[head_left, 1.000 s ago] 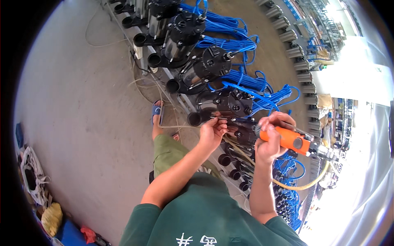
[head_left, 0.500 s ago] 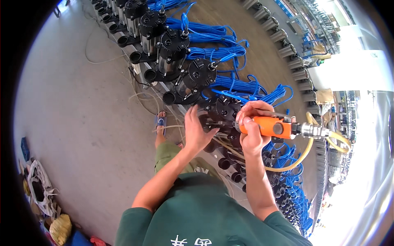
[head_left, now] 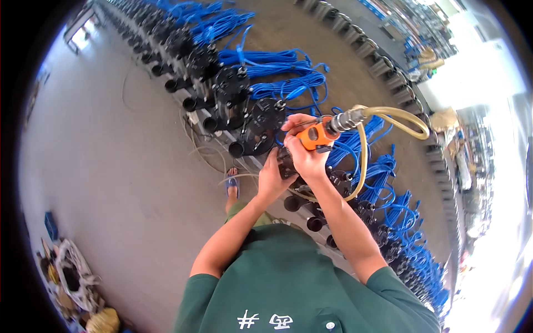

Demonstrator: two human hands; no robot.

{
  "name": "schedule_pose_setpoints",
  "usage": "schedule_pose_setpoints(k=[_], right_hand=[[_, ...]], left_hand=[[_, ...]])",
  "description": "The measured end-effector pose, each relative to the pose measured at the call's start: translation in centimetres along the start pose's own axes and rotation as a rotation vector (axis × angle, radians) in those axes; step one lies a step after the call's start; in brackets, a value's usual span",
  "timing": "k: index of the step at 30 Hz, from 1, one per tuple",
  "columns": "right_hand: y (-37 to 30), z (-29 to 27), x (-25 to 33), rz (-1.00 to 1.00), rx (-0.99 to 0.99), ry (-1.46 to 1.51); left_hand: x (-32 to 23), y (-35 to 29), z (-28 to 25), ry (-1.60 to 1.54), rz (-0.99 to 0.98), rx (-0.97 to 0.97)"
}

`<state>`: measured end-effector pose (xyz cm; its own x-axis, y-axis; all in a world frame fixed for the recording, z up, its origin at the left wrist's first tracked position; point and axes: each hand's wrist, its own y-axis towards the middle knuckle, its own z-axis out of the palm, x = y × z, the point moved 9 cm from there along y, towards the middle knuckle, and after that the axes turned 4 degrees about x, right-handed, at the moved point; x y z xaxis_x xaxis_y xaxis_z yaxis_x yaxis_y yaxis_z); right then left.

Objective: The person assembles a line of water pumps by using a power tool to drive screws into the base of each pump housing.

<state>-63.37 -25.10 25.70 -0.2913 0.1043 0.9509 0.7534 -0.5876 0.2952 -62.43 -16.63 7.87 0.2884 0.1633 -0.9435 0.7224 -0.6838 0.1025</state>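
Head view, looking down. The right hand (head_left: pixel 306 158) is wrapped around an orange air tool (head_left: pixel 313 137), fingers closed about its body; the tool is tilted, its metal coupling (head_left: pixel 347 120) and yellow hose (head_left: pixel 363 161) uppermost, its working end hidden. The left hand (head_left: pixel 271 182) is spread, thumb and fingers apart at either side of a dark housing (head_left: pixel 285 162) below the tool; whether it presses or merely steadies cannot be told. This housing is in a long row of black pump-like units, just beside a round-capped neighbour (head_left: pixel 268 117). Blue cable coils (head_left: pixel 288 86) lie along the row's right side, and grey floor (head_left: pixel 139 166) extends to the left.

Handling, as judged: the tool is probably rigid and moderately heavy, with the springy hose tugging at its rear, and is best held around the orange body. The housing looks stiff, smooth and perhaps slippery; its sides suit a broad, steadying hold.
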Motion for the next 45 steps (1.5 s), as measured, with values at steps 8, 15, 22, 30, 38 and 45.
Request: schedule_pose_setpoints(k=[8, 15, 22, 30, 38, 45], right_hand=[[-1.7, -10.2, 6.5, -0.133, -0.370, 0.054], [-0.3, -12.2, 3.6, -0.105, -0.406, -0.129], [-0.6, -12.2, 2.9, -0.125, -0.394, -0.156], [-0.1, -11.4, 3.2, -0.173, -0.327, -0.134], [-5.8, -8.3, 1.5, 0.042, -0.254, 0.028], [-5.9, -7.4, 0.3, -0.011, -0.072, -0.009]], left_hand=[[0.5, 1.4, 0.3, -0.009, -0.026, 0.096], [1.3, 3.2, 1.9, -0.068, 0.042, 0.219], [0.3, 3.1, 2.3, -0.137, 0.259, 0.177], [0.4, 3.6, 1.9, -0.063, 0.264, 0.138], [1.8, 3.1, 2.0, -0.110, 0.068, 0.213], [1.9, 3.2, 1.5, -0.093, 0.119, 0.202]])
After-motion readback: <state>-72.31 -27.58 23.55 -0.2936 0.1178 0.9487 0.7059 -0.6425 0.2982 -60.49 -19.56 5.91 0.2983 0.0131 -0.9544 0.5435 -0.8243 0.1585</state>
